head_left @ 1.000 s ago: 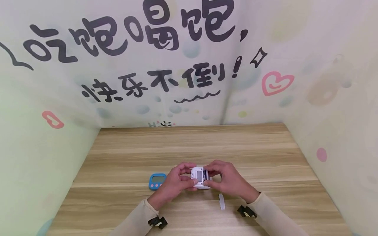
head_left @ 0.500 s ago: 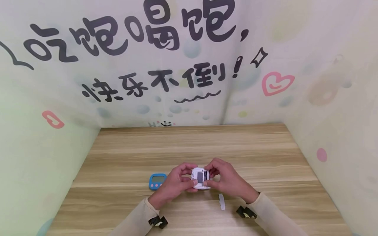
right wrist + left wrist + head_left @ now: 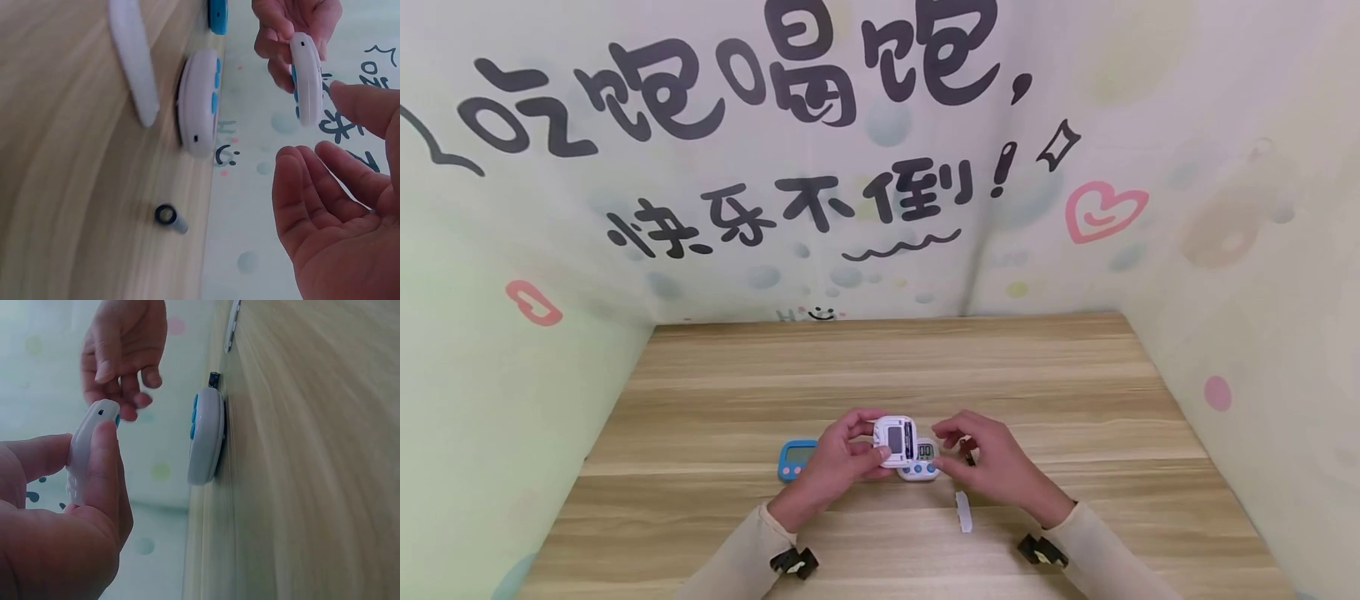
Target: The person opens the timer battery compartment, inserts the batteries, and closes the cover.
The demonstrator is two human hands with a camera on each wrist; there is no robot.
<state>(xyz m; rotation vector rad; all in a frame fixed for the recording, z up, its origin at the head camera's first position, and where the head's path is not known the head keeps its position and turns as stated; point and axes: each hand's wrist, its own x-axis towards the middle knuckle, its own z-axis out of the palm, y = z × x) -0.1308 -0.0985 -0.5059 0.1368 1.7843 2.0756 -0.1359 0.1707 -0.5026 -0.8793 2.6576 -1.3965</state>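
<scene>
My left hand (image 3: pixel 838 458) holds a white digital timer (image 3: pixel 891 442) between thumb and fingers, raised above the table. Its back faces up, with a dark strip in the uncovered battery slot. My right hand (image 3: pixel 992 458) is off to its right, fingers loosely bent and holding nothing; the right wrist view shows a gap between that hand and the held timer (image 3: pixel 307 81). Below, a second white timer (image 3: pixel 919 472) with blue buttons lies face up on the table, partly covered by the held one. Beside it stands a small battery (image 3: pixel 169 215), mostly behind my right hand in the head view.
A blue timer (image 3: pixel 793 462) with pink buttons lies left, partly behind my left hand. The narrow white battery cover (image 3: pixel 964 512) rests on the wooden table (image 3: pixel 887 367) in front of my right hand. Printed fabric walls (image 3: pixel 880 275) enclose the table's back and sides.
My right hand has let go of the white timer and moved right. My left hand has lifted that timer slightly up and left, uncovering the second white timer's display and buttons.
</scene>
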